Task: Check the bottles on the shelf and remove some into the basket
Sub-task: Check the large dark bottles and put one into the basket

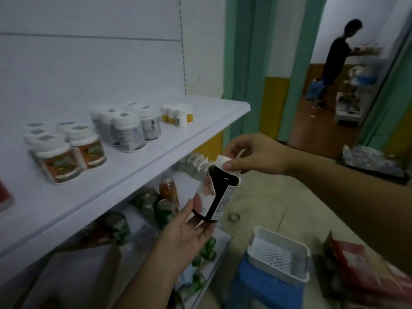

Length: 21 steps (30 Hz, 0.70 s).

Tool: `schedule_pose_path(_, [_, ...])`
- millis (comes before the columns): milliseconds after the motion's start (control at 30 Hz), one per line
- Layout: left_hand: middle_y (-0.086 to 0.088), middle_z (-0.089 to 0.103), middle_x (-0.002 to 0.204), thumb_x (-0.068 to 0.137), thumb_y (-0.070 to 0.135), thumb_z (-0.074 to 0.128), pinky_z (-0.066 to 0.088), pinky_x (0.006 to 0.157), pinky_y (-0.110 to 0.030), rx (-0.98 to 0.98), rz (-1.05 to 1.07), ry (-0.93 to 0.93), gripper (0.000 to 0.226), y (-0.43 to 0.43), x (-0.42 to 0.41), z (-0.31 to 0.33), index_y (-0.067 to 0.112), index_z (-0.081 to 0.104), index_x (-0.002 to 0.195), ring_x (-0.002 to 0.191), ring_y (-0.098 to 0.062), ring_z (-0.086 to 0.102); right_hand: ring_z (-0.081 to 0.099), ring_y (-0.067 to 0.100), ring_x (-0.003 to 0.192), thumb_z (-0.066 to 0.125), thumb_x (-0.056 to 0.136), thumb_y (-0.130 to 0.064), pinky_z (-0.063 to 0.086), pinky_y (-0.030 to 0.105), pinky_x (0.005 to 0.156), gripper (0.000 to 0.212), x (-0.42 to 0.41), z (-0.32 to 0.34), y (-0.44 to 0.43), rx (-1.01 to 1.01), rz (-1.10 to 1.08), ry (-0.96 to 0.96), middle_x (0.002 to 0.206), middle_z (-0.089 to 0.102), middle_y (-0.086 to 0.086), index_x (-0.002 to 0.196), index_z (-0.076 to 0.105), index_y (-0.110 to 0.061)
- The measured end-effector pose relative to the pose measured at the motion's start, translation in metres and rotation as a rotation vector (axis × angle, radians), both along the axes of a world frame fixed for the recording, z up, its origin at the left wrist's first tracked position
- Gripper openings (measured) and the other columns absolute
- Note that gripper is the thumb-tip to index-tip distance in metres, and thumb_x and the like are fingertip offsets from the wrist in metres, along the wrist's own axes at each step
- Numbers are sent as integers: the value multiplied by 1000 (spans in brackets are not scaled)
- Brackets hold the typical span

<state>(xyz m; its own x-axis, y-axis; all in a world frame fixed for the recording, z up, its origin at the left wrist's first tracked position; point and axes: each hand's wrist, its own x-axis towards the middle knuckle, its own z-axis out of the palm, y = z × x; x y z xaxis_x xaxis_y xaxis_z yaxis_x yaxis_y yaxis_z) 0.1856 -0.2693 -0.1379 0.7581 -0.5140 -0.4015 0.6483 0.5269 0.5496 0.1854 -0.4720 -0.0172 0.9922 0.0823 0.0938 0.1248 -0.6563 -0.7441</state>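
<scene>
Centrally, a dark bottle (217, 195) tilts between both hands beside the shelf (207, 114). The right hand (256, 153) pinches its white cap (221, 162); the left hand (187, 235) grips its base.

One head-worn wide-angle view looks forward and down, close to the shelf (178, 139) at its left.
</scene>
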Motion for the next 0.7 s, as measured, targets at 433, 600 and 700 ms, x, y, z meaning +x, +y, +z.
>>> schedule_pose_path(433, [-10,73,99,84,39,58,52,78,-35,629,-369,-87,27,-247,116,-232,16,67,94,91,-24,67,67,10,80,81,68,-36,55,24,72,36,37,-276,-232,88,-459,265,95,68,-8,99,68,-22])
schedule_pose_path(600, [-3,65,99,91,34,51,41,74,-26,1165,-502,-601,19,-274,161,-321,21,63,98,86,-14,57,58,20,100,72,73,-46,42,24,78,55,71,-413,-249,-251,-462,384,115,55,-1,122,59,-23])
schedule_pose_path(700, [12,63,96,90,29,55,45,81,-22,1164,-579,-824,9,-270,169,-344,29,61,97,94,-7,59,57,27,105,67,79,-40,43,28,85,53,93,-478,-247,-250,-476,466,121,52,6,126,56,-17])
